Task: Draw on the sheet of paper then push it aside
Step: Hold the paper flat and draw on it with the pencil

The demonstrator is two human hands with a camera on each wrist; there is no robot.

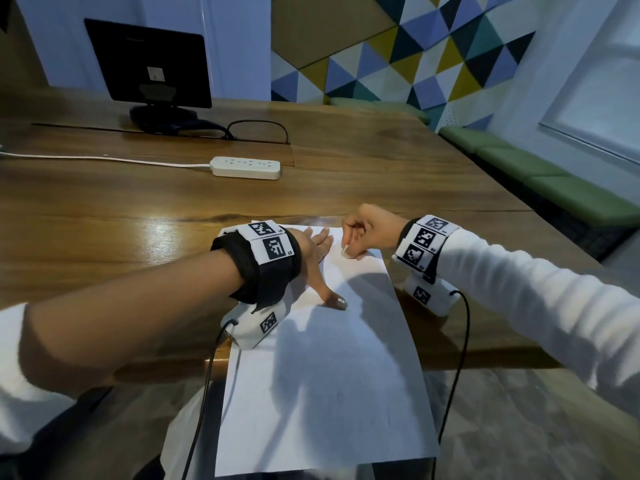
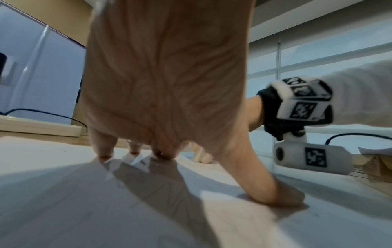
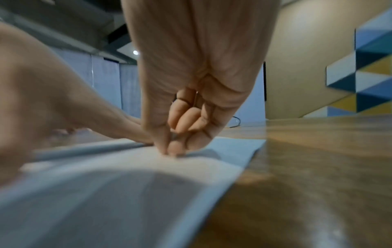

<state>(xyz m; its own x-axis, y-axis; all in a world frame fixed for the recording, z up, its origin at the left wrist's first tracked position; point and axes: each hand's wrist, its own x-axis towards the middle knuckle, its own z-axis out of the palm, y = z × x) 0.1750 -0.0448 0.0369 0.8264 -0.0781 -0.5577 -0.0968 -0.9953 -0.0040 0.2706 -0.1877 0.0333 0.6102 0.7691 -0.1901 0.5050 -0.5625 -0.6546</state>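
**Paper pinned and being marked near its far end**

The sheet of paper (image 1: 322, 358) lies lengthwise on the wooden table (image 1: 104, 209), its near end hanging past the table's front edge toward the person's lap. The left hand (image 1: 313, 258) is spread flat on the far left part of the sheet, fingers straight and fanned, thumb (image 2: 282, 196) pressed down apart from them; it grips nothing, it only weighs the paper down. The right hand (image 1: 367, 233) is curled at the far right corner, thumb and fingertips pinched together and touching the sheet. A small pale stub (image 1: 345, 250) shows between them in the head view, likely chalk or a short crayon; the right wrist view is too blurred to confirm what it is.

Judging by this, the drawing step is under way, and no marks can be made out on the paper.

Risks from here: the overhanging near end is unsupported, so the coming sideways push could swing the sheet off the edge. Lifting the left palm while the stub drags could make the sheet skid or crease. A white power strip (image 1: 246, 167) sits farther back, well clear.
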